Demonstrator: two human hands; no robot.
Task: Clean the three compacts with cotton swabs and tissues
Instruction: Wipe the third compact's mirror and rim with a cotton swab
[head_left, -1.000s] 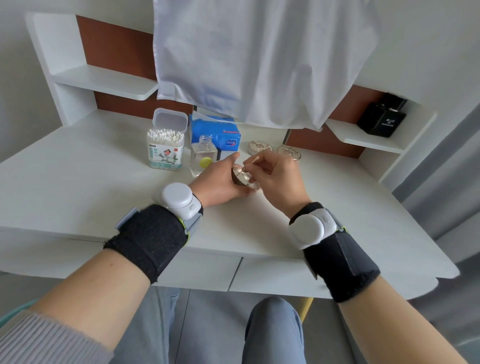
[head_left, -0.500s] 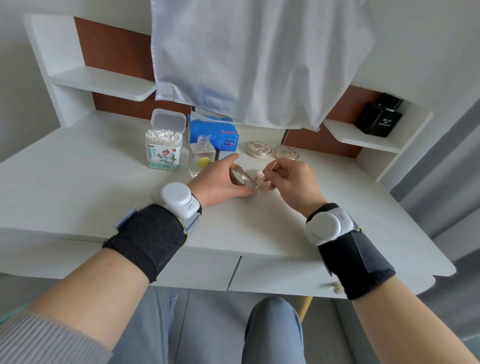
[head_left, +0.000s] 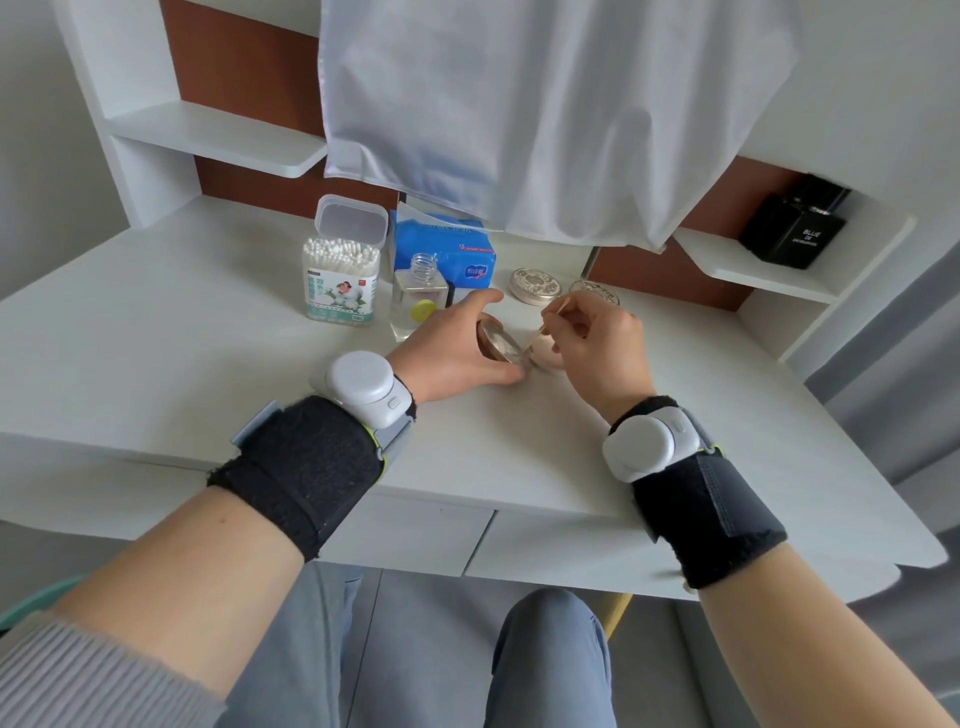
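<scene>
From the head camera, the open compact (head_left: 501, 340) sits on the white desk (head_left: 208, 332) near the middle, its mirrored lid tipped up towards the left. The left hand (head_left: 452, 348) has its fingers and thumb curled round that lid and holds it steady. The right hand (head_left: 597, 348) pinches the stick of a cotton swab (head_left: 546, 323) between thumb and fingertips, with the lower tip pointing down into the compact's base. The compact looks like a small, light metal case with a smooth, probably slippery shell. Its hinge and mirror would likely not stand much force, so the best hold seems to be at the rim, as the left hand has it. The swab is thin and would bend or snap under pressure, so a light touch suits it. Behind the hands lie the first closed compact (head_left: 535, 283) and the second closed compact (head_left: 597, 293), just beside each other. The swab box (head_left: 340, 280), a glass bottle (head_left: 418, 304) and the blue tissue pack (head_left: 441, 249) stand further left. The right hand hides most of the compact's base and the swab's working tip. I cannot tell whether the tip touches the pan. Part of the second closed compact is also covered.
</scene>
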